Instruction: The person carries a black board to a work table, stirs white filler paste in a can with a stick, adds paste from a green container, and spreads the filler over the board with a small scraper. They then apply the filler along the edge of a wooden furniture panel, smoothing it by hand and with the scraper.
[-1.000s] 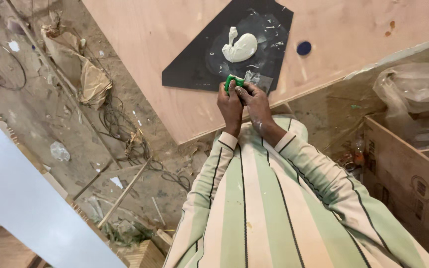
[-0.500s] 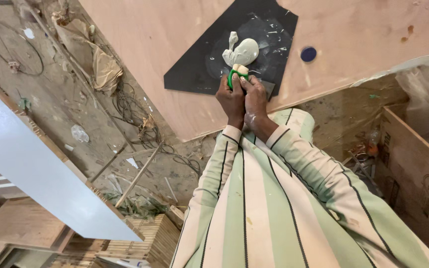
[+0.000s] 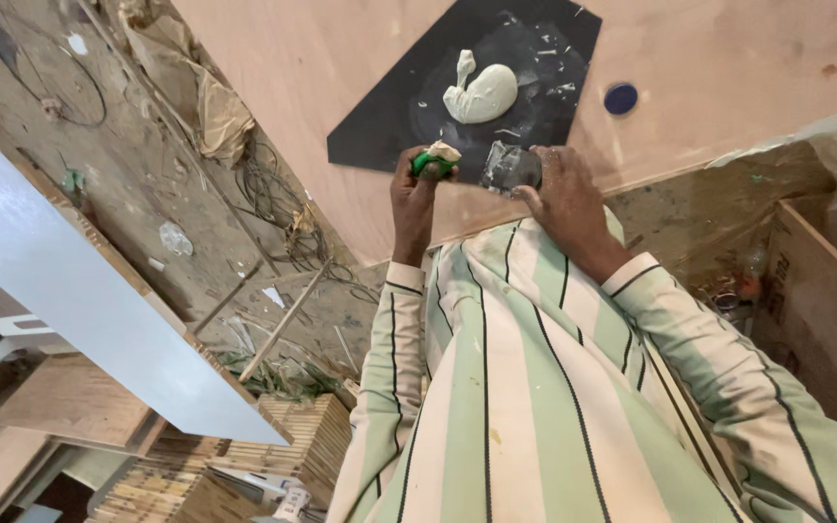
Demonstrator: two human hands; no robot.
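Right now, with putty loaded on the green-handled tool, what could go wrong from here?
The putty dab sits at the very tip of the green-handled tool in the left hand; it could drop onto the striped shirt. The right hand rests by the black sheet, close to the white putty mound, and may smear it.

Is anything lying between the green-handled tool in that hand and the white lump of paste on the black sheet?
Nothing visible does. The left hand holds the green-handled tool at the black sheet edge; only bare sheet with small white smears lies before the white paste lump. The right hand holds a shiny blade off to the side.
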